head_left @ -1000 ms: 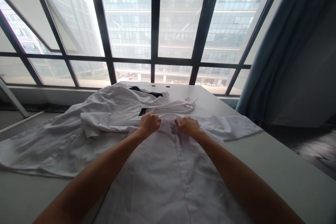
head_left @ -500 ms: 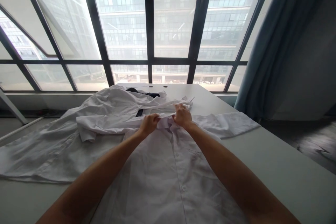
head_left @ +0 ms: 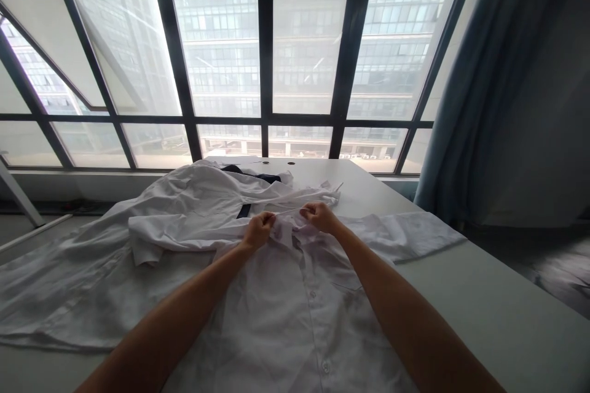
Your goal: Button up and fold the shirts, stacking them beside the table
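"So, position of the white shirt (head_left: pixel 271 313)?"

"Laid out on the counter (head_left: pixel 502 301), buttoned front facing up. Collar (head_left: pixel 286 234) end points toward the window (head_left: pixel 310 52); lower part runs out past the bottom of the view."

"State of each grip?"

"Left hand (head_left: pixel 259 230): closed, pinching the collar fabric at its left side. Right hand (head_left: pixel 320 218): likewise closed, pinching the fabric at the right. A thin edge of cloth spans the gap between them. Exact finger placement too small to tell."

"Sleeves?"

"Sleeve on the right (head_left: pixel 410 236) lies spread out, its end reaching the counter's edge. Sleeve on the left (head_left: pixel 175 233) lies across a second white garment (head_left: pixel 193 187), which is rumpled."

"Other items near the hands?"

"Dark strip (head_left: pixel 244 211) just beyond the left hand. Black item (head_left: pixel 270 178) farther back among the cloth; identity unclear. Blue-grey curtain (head_left: pixel 461 104) hangs at right."
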`<move>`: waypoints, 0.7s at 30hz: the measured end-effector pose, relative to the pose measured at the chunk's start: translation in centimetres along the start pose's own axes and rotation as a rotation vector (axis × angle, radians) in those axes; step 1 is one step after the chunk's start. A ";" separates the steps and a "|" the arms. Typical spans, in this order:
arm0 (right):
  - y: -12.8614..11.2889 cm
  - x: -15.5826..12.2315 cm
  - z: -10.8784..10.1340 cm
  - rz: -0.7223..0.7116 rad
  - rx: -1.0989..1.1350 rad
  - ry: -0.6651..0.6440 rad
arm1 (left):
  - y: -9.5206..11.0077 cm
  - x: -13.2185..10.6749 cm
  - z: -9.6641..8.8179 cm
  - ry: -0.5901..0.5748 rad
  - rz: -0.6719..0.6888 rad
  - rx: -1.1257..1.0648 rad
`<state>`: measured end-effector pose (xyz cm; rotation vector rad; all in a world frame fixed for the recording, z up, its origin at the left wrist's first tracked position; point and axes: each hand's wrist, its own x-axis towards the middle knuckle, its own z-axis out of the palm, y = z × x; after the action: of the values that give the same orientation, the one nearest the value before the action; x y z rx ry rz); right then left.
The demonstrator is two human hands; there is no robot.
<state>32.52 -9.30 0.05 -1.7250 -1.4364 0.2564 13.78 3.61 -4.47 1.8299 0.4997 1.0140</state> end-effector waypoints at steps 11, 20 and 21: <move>0.3 0.3 -1.3 0.159 0.338 0.014 | 0.8 -0.6 -0.8 0.013 -0.075 -0.237; 0.9 0.6 -1.4 0.298 0.749 0.167 | 0.3 -1.1 -0.3 -0.014 -0.138 -0.064; 1.0 0.7 -1.4 0.300 0.762 0.167 | 0.3 -1.1 -0.2 -0.011 -0.175 -0.147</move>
<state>34.34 -9.35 0.46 -1.2702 -0.7920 0.7026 12.96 2.83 -4.58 1.6313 0.5542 0.8968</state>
